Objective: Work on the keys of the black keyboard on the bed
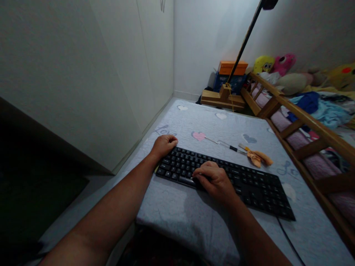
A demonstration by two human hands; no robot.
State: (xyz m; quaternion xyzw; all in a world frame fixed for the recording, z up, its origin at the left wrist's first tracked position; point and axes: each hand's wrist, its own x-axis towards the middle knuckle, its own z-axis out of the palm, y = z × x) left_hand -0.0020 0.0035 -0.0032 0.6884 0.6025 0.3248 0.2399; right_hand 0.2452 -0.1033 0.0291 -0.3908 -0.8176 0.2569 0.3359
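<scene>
A black computer keyboard [249, 188] lies at a slant on a cloth-covered table. At its far left corner, my left hand [164, 145] is closed with the fingers curled against the edge. My right hand [215, 179] is over the lower middle keys, near the space bar, its fingers bent and drawn together; whatever is between them is hidden. Beyond the keyboard lie a thin wire tool with a black grip [233, 148], a small brush with a yellowish end [243, 147] and a crumpled orange cloth [257, 158].
The pale heart-patterned tablecloth [177, 207] covers the table. A white wardrobe [116, 74] stands on the left. To the right runs a wooden bed rail [299, 114], with plush toys and clothes behind. A lamp pole on a wooden base [213, 96] rises at the back. The keyboard cable [288, 238] trails frontward.
</scene>
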